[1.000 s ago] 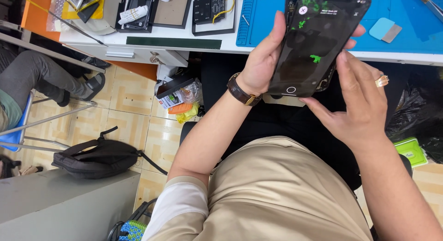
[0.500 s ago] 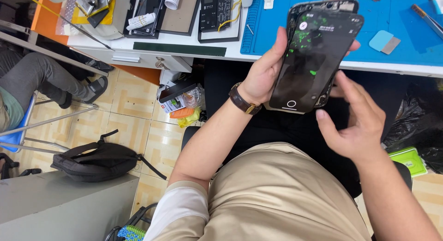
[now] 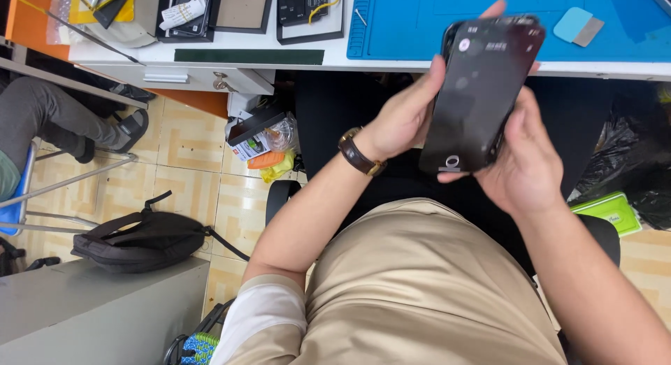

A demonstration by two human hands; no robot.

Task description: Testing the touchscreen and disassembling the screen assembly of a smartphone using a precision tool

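Tilting above the person's lap, just in front of the table (image 3: 447,66) edge, the black phone (image 3: 482,92) is held up between both hands with its dark glass face toward the camera. The left hand (image 3: 405,120), a brown wristwatch (image 3: 360,153) on its wrist, has its fingers (image 3: 435,75) clamped on the phone's left edge, while the right hand (image 3: 528,162) grips the right edge and lower corner from behind. A blue mat (image 3: 419,22) lies on the table beyond, and a black backpack (image 3: 140,239) rests on the tiled floor.

The phone (image 3: 482,92) shows glossy black glass. Beyond it lies a matt blue rubbery mat (image 3: 433,22). The watch strap (image 3: 353,154) looks like brown leather.
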